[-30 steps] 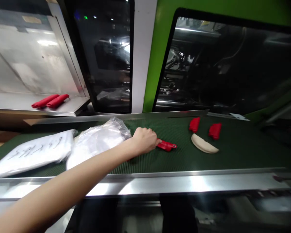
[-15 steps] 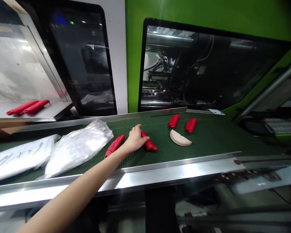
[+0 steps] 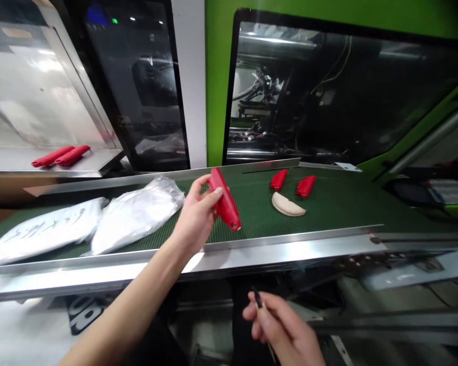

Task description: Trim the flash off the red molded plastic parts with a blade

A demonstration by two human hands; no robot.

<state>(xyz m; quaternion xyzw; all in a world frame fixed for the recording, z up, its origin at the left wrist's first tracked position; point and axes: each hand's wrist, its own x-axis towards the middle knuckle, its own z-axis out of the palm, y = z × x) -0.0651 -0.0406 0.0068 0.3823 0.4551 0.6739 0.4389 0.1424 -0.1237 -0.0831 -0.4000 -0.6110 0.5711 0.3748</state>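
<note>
Green machinery (image 3: 328,10) backs my view, behind a belt (image 3: 255,218) bounded by a near metal rail (image 3: 282,253). Two plastic bags (image 3: 137,216) crowd its left. Above mid-belt, my left hand (image 3: 195,219) grips a red handle (image 3: 225,201). Rightward lie a cream half-disc (image 3: 288,205) and two red pieces (image 3: 305,186), with belt running on beyond. Nearer than the rail, my right hand (image 3: 286,330) pinches a slim tool (image 3: 258,300).
</note>
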